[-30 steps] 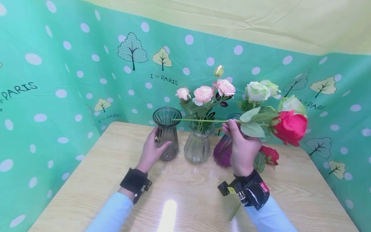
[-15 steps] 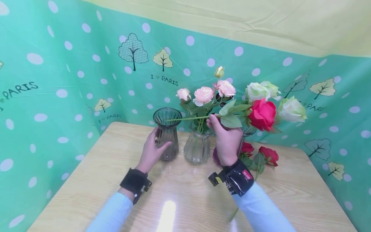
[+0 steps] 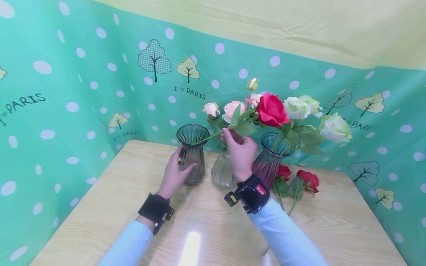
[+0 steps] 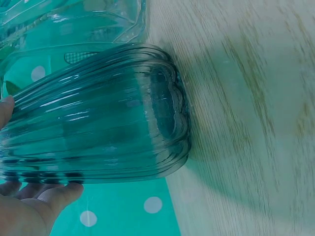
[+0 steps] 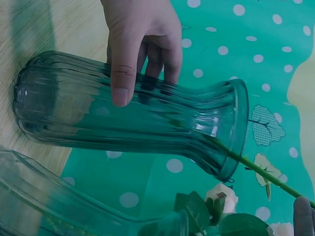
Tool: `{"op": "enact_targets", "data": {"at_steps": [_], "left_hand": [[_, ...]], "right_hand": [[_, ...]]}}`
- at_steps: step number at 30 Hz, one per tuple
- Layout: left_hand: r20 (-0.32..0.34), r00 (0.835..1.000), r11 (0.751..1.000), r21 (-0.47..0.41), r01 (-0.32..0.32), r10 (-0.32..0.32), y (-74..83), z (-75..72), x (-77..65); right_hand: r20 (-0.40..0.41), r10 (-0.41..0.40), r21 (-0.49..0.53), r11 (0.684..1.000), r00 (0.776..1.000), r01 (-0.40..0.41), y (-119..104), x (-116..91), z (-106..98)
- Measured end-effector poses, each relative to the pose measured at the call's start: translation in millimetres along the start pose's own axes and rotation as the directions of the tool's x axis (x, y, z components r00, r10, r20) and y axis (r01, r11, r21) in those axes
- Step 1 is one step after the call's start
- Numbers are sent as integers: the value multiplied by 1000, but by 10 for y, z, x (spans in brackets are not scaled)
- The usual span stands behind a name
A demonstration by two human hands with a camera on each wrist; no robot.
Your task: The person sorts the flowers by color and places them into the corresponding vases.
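My left hand (image 3: 175, 173) grips the dark grey glass vase (image 3: 194, 166) around its body, thumb on the near side. That vase stands upright at the left of the row, and in the left wrist view its ribbed base (image 4: 167, 113) rests on the wood. Up and to the right, my right hand (image 3: 242, 153) pinches the green stem of a red rose (image 3: 273, 110). The rose leans, its bloom to the right. In the right wrist view the stem (image 5: 270, 178) passes through the vase's mouth, its lower end inside the neck.
A clear vase (image 3: 221, 171) with pink roses (image 3: 211, 109) stands beside the grey one, partly behind my right hand. Right of it is a purple-tinted vase (image 3: 269, 162) with white-green roses (image 3: 334, 127). Two more red roses (image 3: 308, 180) lie on the wooden table (image 3: 110, 214).
My right hand has moved left with the red rose, and the stem now tilts down into the grey vase's mouth. The left hand has stayed on the vase.
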State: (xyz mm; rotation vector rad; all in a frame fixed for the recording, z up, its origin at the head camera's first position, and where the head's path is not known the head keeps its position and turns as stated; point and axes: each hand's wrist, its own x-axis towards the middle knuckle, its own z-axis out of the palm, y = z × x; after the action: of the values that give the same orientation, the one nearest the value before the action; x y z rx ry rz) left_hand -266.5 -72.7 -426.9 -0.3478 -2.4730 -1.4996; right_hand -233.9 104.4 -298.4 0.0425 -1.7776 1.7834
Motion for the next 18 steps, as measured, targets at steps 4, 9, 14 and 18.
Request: {"op": "enact_targets", "data": {"at_steps": [4, 9, 14, 18], "left_hand": [[3, 1000, 1000, -6, 12, -12, 0, -5, -3], [1, 1000, 1000, -8, 18, -17, 2, -7, -9], [-8, 1000, 1000, 1, -1, 1, -7, -1, -10], [-11, 1000, 1000, 0, -15, 15, -17, 8, -9]], "right_hand": [[18, 11, -30, 999, 1000, -11, 50, -6, 78], [57, 56, -97, 994, 997, -51, 104, -15, 153], [113, 89, -152, 986, 990, -72, 174, -14, 218], [139, 125, -233, 968, 982, -90, 224, -10, 242]]}}
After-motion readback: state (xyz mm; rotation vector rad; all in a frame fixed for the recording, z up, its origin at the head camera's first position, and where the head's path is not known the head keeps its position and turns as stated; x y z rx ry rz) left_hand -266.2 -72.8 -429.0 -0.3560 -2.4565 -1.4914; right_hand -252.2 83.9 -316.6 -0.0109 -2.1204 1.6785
